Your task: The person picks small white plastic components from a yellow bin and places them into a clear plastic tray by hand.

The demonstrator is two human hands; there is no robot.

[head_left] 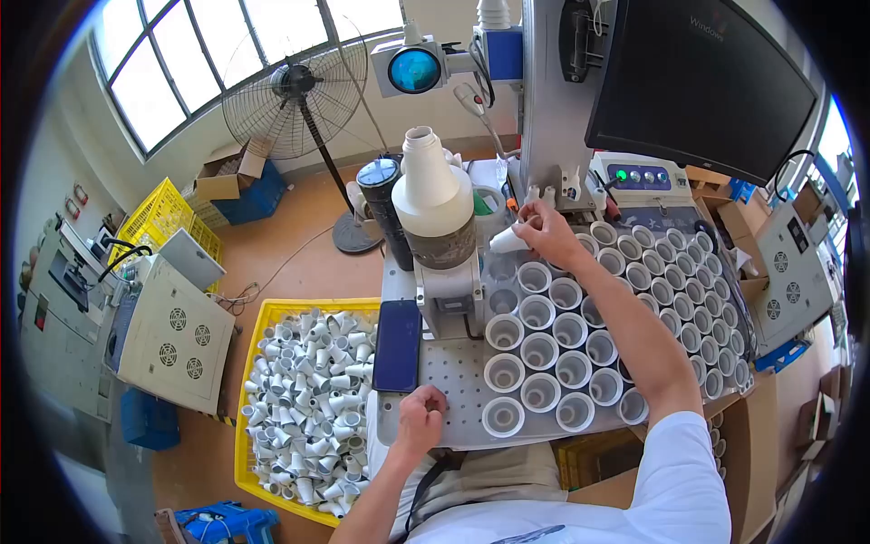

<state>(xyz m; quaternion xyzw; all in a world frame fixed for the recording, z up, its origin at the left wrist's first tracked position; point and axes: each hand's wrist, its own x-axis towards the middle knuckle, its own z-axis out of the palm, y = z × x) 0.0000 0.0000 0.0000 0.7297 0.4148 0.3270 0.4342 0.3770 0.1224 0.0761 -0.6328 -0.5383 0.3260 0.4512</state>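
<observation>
My right hand (544, 225) reaches to the back of the metal table and grips a white tapered plastic cup (507, 240), tilted sideways, by its narrow end. Just in front of it stand rows of similar white cups (535, 313), wide mouths up. My left hand (423, 419) is curled closed at the table's front edge, with nothing visible in it. Beyond it lies a dark phone (397, 346). A large white cone-shaped piece (433, 195) sits on a dark cylindrical holder between my hands, farther back.
A yellow crate (249, 426) full of loose white cups stands left of the perforated metal table (453, 385). A lens head (414, 71) hangs above the back. A monitor (702, 91) overhangs the right side, above a control box (639, 179). A floor fan (297, 83) stands behind.
</observation>
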